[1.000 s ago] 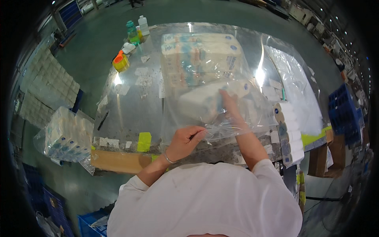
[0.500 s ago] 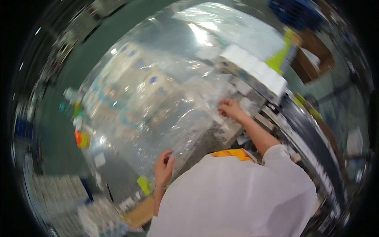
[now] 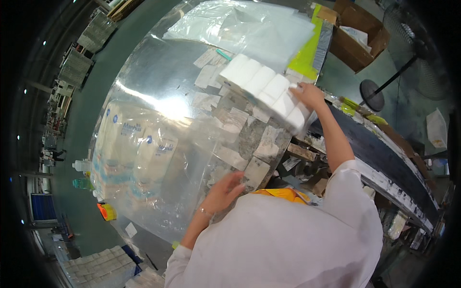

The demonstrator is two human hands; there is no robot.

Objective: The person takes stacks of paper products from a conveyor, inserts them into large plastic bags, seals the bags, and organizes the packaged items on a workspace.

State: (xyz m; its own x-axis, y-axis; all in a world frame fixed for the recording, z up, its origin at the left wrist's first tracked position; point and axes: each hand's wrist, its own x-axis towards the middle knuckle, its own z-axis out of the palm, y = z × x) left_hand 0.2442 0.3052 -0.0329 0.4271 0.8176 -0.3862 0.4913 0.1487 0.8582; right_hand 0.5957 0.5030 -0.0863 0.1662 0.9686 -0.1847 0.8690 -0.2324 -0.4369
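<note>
My right hand (image 3: 309, 96) grips the right end of a row of white tissue packs (image 3: 269, 89), fingers bent over the top of the end pack. The row stands tilted near the table's right edge, and its near end is blurred. My left hand (image 3: 225, 189), a little smeared by motion, has its fingers stretched out and holds nothing. It hovers over the near edge of the table, beside a large clear plastic bag (image 3: 187, 192). Inside that bag lie several more tissue packs (image 3: 129, 149) with blue print, on the table's left side.
Flat clear bags (image 3: 240, 24) are stacked at the table's far end, with a yellow-green strip (image 3: 306, 53) alongside. Paper scraps (image 3: 230, 117) stick to the metal tabletop. A dark conveyor belt (image 3: 379, 144) runs at right, near a cardboard box (image 3: 360, 38) and a fan stand (image 3: 372, 93).
My right hand has moved right and away from the bag and taken hold of the row of packs. My left hand has lifted off the bag's near edge and shifted right.
</note>
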